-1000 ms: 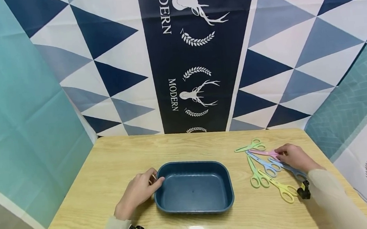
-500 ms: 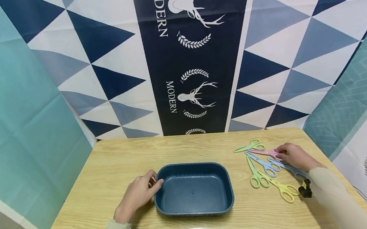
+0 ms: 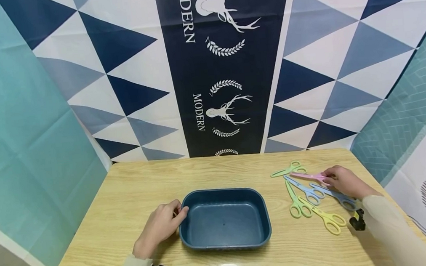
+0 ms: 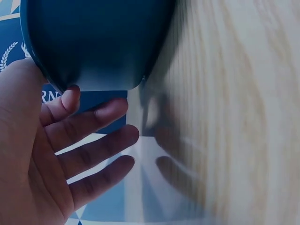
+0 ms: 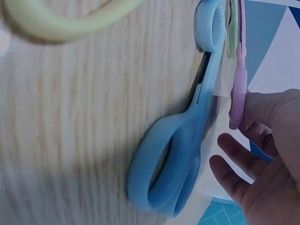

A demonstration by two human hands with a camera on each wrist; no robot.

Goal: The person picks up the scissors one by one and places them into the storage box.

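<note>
My left hand (image 3: pixel 162 225) pinches the left rim of a dark blue plastic bin (image 3: pixel 224 220), thumb over the edge and forefinger outside. In the left wrist view, the other fingers spread out below the bin wall (image 4: pixel 103 47). At the right of the table, my right hand (image 3: pixel 343 180) pinches pink scissors (image 3: pixel 312 176) by the handles. The right wrist view shows the pink scissors (image 5: pixel 239 89) edge-on, raised beside blue scissors (image 5: pixel 183 145). Nothing lies inside the bin.
Around the right hand lie light blue scissors (image 3: pixel 309 193), darker blue scissors (image 3: pixel 340 197), yellow scissors (image 3: pixel 324 216) and two green pairs, one at the back (image 3: pixel 290 169). The wooden table (image 3: pixel 144 177) meets a patterned cloth (image 3: pixel 218 65) behind.
My right hand has shifted slightly right, drawing the pink scissors a little that way with the handles lifted. The left hand and bin stay in place.
</note>
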